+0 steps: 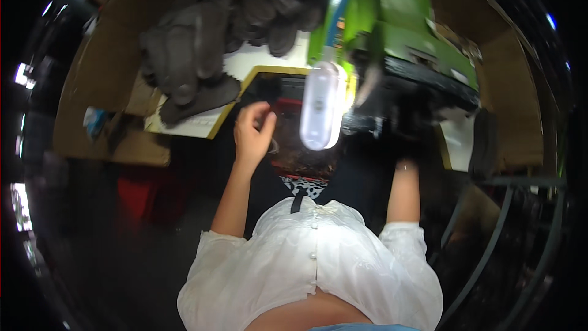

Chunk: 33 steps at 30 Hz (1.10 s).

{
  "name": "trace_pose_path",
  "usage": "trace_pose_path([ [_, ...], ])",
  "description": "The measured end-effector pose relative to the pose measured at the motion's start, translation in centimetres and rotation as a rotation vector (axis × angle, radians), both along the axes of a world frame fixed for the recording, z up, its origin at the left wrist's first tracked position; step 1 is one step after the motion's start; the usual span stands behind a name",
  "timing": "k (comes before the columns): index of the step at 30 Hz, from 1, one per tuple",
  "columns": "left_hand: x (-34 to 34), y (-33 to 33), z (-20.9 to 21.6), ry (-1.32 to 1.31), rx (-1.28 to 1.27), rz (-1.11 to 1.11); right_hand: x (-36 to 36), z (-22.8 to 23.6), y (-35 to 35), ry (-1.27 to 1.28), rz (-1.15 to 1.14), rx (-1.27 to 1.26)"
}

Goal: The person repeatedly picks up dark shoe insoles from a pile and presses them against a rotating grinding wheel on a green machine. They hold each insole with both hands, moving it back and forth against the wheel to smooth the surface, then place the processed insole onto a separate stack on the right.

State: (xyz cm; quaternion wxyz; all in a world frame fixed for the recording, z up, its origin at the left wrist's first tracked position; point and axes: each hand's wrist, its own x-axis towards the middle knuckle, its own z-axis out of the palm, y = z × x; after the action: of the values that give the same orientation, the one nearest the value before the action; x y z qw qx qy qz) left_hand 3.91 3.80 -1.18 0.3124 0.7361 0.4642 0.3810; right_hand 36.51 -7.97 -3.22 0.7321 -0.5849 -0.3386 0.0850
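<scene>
My left hand (pixel 253 132) is raised at the near edge of the worktable, left of the lamp. Its fingers are curved and the thumb stands apart from them, with nothing visible in between. My right forearm (pixel 404 199) reaches forward under the black front part (pixel 422 79) of a green machine (pixel 407 9). That hand is lost in dark shadow and blur, so its fingers and anything in them are hidden. Nearest to my left hand, a heap of dark grey, flat, rounded pieces (pixel 190 55) lies on the white tabletop (pixel 269 55).
A lit white oblong lamp (pixel 321 104) hangs from a blue stalk (pixel 344 3) between my hands. Brown cardboard walls (pixel 98 86) stand at both sides. Yellow edging (pixel 229 113) borders the table's cutout. A red object (pixel 144 196) sits low left, and grey metal bars (pixel 490 251) low right.
</scene>
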Motion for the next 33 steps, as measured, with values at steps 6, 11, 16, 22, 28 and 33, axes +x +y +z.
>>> trace_pose_path([
  [6,-4.0,11.4,-0.2,0.153,0.442,0.477,-5.3,-4.5,-2.2,-0.069,-0.073,-0.234],
  [11,-5.0,16.0,-0.8,0.274,0.457,0.492,-8.7,-1.3,-2.0,0.080,0.149,-0.126],
  [16,-2.4,10.3,3.3,-0.082,0.587,0.365,-6.2,-3.0,-5.0,-0.192,0.134,-0.396],
  [22,-0.1,-3.0,5.5,-0.489,0.318,-0.340,-9.4,-4.7,-8.5,0.402,0.498,-0.442],
  [28,4.7,-9.1,2.2,-0.805,-0.491,-0.594,-12.0,-4.1,-10.6,0.407,1.260,-0.850],
  [33,7.6,-9.1,5.0,-0.344,-0.693,-0.519,-12.8,-3.0,-11.2,0.403,0.777,-0.640],
])
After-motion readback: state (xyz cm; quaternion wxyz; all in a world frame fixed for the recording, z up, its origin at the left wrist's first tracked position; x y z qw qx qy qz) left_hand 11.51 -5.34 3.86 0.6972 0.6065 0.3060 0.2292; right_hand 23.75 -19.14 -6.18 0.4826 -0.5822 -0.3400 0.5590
